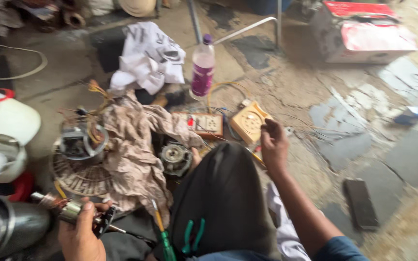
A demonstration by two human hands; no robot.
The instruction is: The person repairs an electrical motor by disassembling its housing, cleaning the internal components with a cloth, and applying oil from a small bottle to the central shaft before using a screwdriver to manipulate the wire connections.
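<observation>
Floor workspace, seen from above. Left hand [79, 237]: closed around a small motor rotor [56, 205] with a metal shaft and copper windings, held low at the left, just beside a dark metal cylinder [6, 227]; a dark tool, blurred, seems to sit in the same grip, though I cannot tell its kind. Right hand [273, 145]: raised over the bent knee in dark trousers [226, 198], fingers curled with thumb and fingertips pinched together — whether they hold something small, such as a wire end, cannot be told. Nearby items: a beige round-dial switch unit [250, 122] just beyond the right hand; a switchboard with socket [201, 123] beside it; loose wires running between them; a motor housing [175, 158] near the knee; a second stripped motor [81, 140] resting on a fan guard [81, 176]; a crumpled patterned cloth [136, 150] between the two; a purple-labelled plastic bottle [202, 67] upright behind; a green-handled screwdriver [164, 237] and green-handled pliers [193, 236] lying in the lap; a dark flat slab [360, 203] on the broken concrete at right. Hazards, as a judgement: bare wiring close to the socket board could shock or short if live — and the rotor, gripped one-handed with a tool, could slip and nick its windings.
</observation>
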